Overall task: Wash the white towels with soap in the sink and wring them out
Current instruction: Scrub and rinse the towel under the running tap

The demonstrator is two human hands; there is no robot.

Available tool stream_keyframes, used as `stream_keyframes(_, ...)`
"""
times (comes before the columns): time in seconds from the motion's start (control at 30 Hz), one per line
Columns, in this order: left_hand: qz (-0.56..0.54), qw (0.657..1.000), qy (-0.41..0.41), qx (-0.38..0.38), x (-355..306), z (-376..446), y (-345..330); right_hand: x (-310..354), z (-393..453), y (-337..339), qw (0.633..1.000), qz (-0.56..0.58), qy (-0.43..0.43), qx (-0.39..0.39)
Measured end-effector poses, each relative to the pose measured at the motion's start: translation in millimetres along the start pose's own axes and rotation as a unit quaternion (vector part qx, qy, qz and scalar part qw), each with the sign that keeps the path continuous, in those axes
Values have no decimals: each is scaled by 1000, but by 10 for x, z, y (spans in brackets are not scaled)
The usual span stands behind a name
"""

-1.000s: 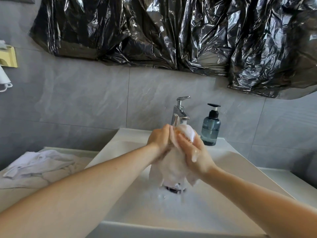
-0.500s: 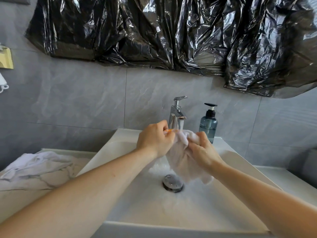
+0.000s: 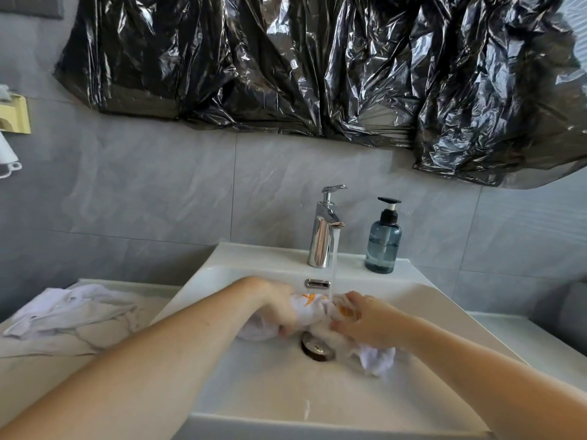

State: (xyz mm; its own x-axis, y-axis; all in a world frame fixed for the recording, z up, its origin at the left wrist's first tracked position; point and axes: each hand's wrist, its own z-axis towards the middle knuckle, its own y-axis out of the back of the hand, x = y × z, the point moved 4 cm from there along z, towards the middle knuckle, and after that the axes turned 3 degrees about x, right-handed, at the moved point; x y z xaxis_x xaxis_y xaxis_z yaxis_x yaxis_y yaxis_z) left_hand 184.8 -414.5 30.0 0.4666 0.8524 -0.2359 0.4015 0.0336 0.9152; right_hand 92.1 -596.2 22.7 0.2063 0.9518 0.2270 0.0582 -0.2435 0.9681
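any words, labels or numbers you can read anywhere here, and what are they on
None can be read.
Soap bottle: no label or print shows on its blue body.
Towel held in the sink: an orange mark, too crumpled and blurred to tell if it is lettering.
Faucet: no marking visible.
Yellow fixture on the wall at left: no text visible.

Wet white towel [image 3: 313,308] bunched under running water in sink [image 3: 270,392]

wall [image 3: 158,192]: grey tile | black plastic sheet [image 3: 317,65] above | marble counter [image 3: 47,369] left
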Motion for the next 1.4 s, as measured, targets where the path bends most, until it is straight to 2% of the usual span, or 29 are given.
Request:
stream_keyframes(0.13, -41, 990, -33, -132, -79, 39, 110, -40, 134, 32, 994, 75, 2, -83)
stream_keyframes(0.2, -121, 974, -55, -184, -153, -29, 197, -44, 131, 159, 977, 154, 6, -146)
stream_keyframes(0.23, -202, 956, -69, -202, -191, -89, 242, -46, 112, 231, 964, 196, 10, -181)
stream_keyframes(0.3, -371, 902, -106, -195, -253, -147, 304, -28, 23, 357, 932, 273, 10, -236)
stream_keyframes(0.4, -456, 862, -133, -177, -293, -97, 287, 64, -147, 418, 903, 337, 28, -265)
stream_keyframes(0.53, -436, 858, -70, -263, -201, -16, 207, 456, -348, 346, 861, 426, 182, -209)
stream_keyframes(0.6, -421, 860, -65, -282, -205, -23, 215, 567, -353, 302, 859, 413, 223, -204)
stream_keyframes(0.7, -412, 846, -105, -323, -326, -147, 321, 381, -202, 358, 865, 376, 164, -289)
stream_keyframes(0.77, -423, 833, -128, -332, -436, -190, 362, 209, -136, 394, 859, 402, 99, -300)
stream_keyframes(0.8, -418, 836, -130, -331, -471, -173, 349, 179, -135, 384, 860, 410, 100, -289)
stream_keyframes(0.93, -411, 852, -121, -301, -420, -59, 178, 368, -254, 324, 877, 324, 210, -285)
stream_keyframes(1.03, -384, 852, -131, -330, -427, -111, 232, 292, -157, 342, 886, 315, 151, -306)
stream_keyframes(1.1, -369, 850, -152, -344, -484, -160, 278, 201, -89, 357, 899, 316, 101, -287)
stream_keyframes(1.17, -348, 859, -155, -341, -492, -151, 257, 221, -132, 342, 906, 312, 111, -263)
stream_keyframes(1.23, -334, 871, -145, -329, -436, -115, 216, 340, -260, 344, 906, 287, 166, -264)
stream_keyframes(1.3, -338, 869, -140, -332, -378, -106, 226, 392, -280, 335, 904, 268, 193, -270)
stream_keyframes(1.4, -353, 857, -158, -340, -427, -132, 277, 244, -69, 321, 916, 281, 123, -258)
